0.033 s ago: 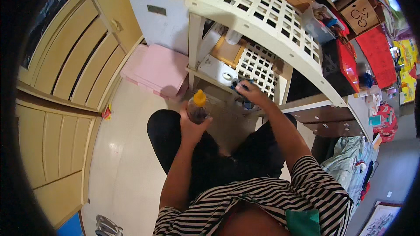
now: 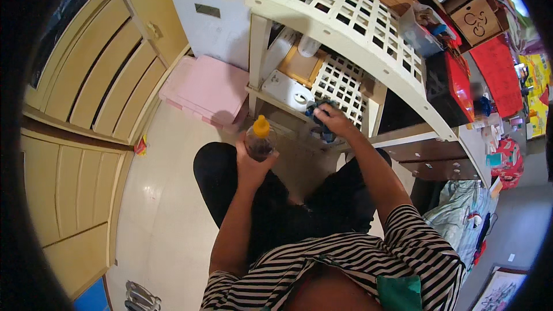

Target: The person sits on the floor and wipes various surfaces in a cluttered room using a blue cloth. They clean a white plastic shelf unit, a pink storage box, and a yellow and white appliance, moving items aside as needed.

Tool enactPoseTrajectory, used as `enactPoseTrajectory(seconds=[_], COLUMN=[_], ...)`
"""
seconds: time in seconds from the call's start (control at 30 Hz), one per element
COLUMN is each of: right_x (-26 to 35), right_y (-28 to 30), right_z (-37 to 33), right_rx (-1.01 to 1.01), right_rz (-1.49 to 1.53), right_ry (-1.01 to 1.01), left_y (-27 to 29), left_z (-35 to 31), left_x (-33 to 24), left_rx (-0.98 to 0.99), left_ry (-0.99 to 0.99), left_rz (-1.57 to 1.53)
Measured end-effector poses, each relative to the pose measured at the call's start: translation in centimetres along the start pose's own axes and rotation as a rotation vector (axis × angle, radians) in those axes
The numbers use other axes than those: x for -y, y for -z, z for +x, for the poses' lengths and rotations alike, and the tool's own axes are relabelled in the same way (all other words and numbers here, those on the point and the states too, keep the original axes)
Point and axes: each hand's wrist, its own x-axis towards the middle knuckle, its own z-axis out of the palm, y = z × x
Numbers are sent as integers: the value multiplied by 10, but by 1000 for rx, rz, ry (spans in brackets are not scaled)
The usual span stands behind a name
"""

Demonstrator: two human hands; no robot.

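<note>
My left hand (image 2: 252, 164) is wrapped round a clear plastic bottle (image 2: 262, 144) with a yellow cap (image 2: 261, 126), held upright above my knees. At the front edge of the lower lattice shelf (image 2: 339, 80), my right hand (image 2: 334, 118) is closed on a dark bluish cloth (image 2: 324, 131). Part of the cloth hangs below the fingers and the rest is hidden by them. Just left of that hand lies a white device (image 2: 282, 88) with a round dial-like part, on the same shelf.
A pink lidded box (image 2: 210, 87) sits on the floor left of the shelf unit, with a white and yellow panel (image 2: 213, 23) standing behind it. Boxes fill the upper shelf (image 2: 345, 8). Yellow cupboards (image 2: 95, 86) line the left side.
My right hand has shifted slightly to the right along the shelf edge, and more of the dark cloth shows below it. The bottle stays in my left hand.
</note>
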Motion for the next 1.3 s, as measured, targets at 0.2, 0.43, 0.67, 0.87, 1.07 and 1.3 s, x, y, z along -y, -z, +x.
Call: enactPoseTrajectory(seconds=[0.2, 0.43, 0.67, 0.87, 1.07, 1.3], right_x=[19, 31, 34, 80, 6, -47], right_y=[-14, -54, -27, -1, 59, 97], right_z=[-5, 66, 91, 54, 41, 30], right_rx=[-580, -377, -142, -233, -637, -853], right_rz=[-616, -584, -746, -759, -258, -273], right_ry=[328, 67, 0, 8, -115, -533], left_y=[3, -7, 0, 5, 2, 2], left_z=[4, 7, 4, 4, 5, 10], left_x=[17, 14, -5, 18, 3, -8], left_rx=[0, 30, 23, 8, 7, -15], left_ry=[10, -53, 9, 36, 75, 99], left_rz=[-41, 13, -6, -67, -113, -130])
